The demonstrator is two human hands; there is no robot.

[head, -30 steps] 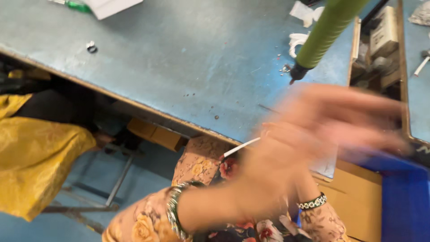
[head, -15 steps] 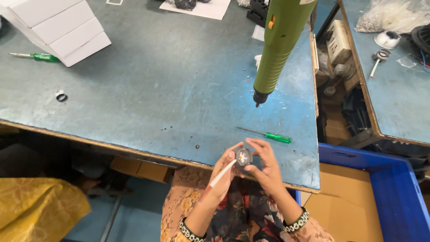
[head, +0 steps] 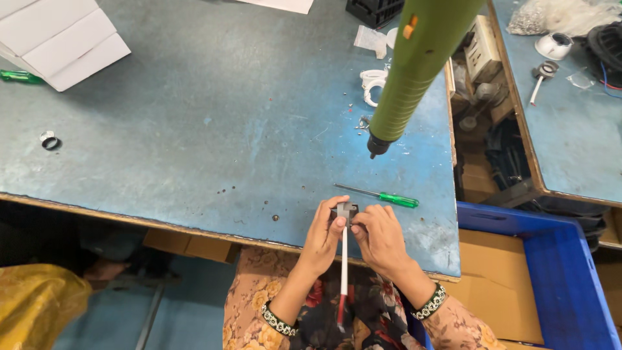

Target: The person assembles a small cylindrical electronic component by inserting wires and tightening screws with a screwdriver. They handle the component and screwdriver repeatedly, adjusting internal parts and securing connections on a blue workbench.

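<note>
Both hands [head: 353,236] pinch grey part [head: 346,209] beside blue crate [head: 551,259].

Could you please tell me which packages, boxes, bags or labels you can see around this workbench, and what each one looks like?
Stack of white cardboard boxes: far left corner of the blue bench, flat and rectangular.
White paper sheet: far edge of the bench, cut off by the frame.
Small clear plastic bag: far side, beside the hanging green tool.
Crumpled clear plastic bag: on the neighbouring bench, far right.
Blue plastic crate: right of the person, lined with brown cardboard.
</note>
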